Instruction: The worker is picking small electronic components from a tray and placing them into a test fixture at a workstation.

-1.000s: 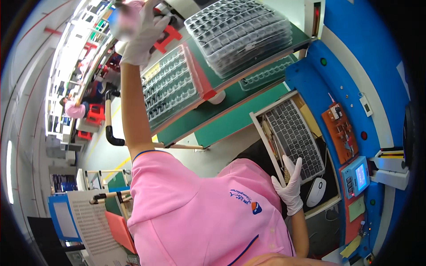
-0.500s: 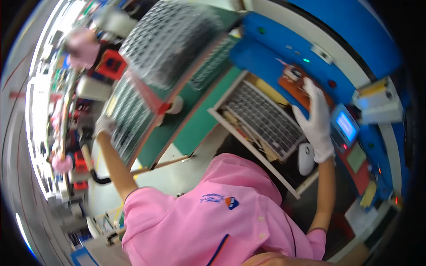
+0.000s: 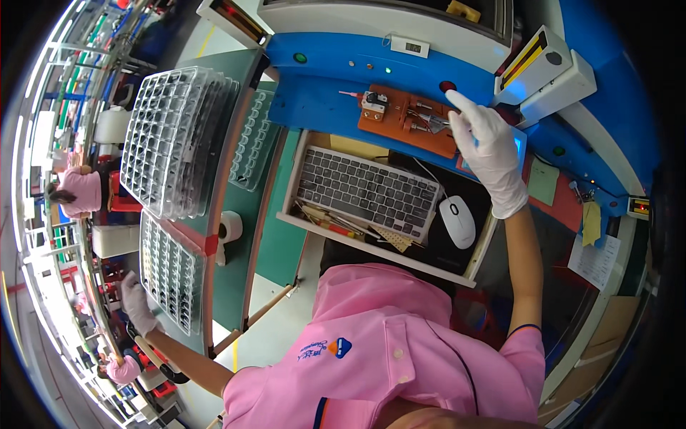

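Note:
My right hand [image 3: 490, 154], in a white glove, has its index finger stretched toward a red button [image 3: 447, 86] on the blue machine panel. The fingertip is at or just short of the button; contact cannot be made out. Below that finger lies an orange-brown fixture [image 3: 400, 118] with metal toggle clamps and a small block holding a dark part. At the far left, my gloved left hand [image 3: 138, 306] is open beside the outer edge of a clear compartment tray [image 3: 170, 275] holding small dark parts. Whether it touches the tray is unclear.
Tall stacked clear trays [image 3: 171, 143] stand on the green shelf, near a tape roll [image 3: 229, 227]. A pull-out drawer [image 3: 379, 247] holds a keyboard [image 3: 368, 187] and a white mouse [image 3: 457, 222]. White box-shaped units [image 3: 547, 79] flank the machine at right. Other people work far left.
My view has swung toward the machine. The right hand has moved up from above the mouse to the red button. The left hand has slid down along the tray's outer side.

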### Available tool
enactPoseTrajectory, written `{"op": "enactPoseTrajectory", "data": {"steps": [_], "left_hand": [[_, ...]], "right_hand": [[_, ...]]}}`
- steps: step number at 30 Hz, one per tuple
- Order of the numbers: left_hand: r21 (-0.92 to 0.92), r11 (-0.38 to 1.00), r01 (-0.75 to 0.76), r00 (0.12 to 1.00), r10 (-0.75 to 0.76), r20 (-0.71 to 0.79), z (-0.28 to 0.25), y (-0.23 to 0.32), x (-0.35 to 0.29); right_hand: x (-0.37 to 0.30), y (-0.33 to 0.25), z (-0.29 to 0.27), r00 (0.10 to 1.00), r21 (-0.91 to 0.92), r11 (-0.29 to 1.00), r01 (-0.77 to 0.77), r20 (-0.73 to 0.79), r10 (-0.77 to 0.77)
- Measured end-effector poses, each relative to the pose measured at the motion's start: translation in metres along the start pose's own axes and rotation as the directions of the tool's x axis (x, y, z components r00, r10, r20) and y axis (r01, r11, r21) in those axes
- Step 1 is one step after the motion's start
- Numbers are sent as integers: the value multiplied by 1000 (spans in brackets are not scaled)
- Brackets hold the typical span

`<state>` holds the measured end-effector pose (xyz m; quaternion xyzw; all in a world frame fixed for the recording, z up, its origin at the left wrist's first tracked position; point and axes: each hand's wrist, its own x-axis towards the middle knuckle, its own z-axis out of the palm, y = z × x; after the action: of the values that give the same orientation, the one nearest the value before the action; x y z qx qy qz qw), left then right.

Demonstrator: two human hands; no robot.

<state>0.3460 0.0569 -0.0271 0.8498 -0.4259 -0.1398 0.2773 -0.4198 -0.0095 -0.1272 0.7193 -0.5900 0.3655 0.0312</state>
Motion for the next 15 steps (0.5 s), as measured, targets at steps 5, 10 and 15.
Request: {"op": "enactPoseTrajectory", "data": {"steps": [5, 10, 15], "left_hand": [[-321, 867, -380, 900, 427, 86, 76, 240, -118], [-468, 849, -247, 796, 453, 402, 188, 309, -162], [-740, 665, -101, 651, 607, 456, 337, 336, -197]], "right_hand": [[39, -26, 42, 951, -134, 949, 285, 166, -262], [43, -10, 104, 942, -111, 948, 299, 195, -274], [44, -19, 82, 937, -77, 935, 346, 76, -340]]}}
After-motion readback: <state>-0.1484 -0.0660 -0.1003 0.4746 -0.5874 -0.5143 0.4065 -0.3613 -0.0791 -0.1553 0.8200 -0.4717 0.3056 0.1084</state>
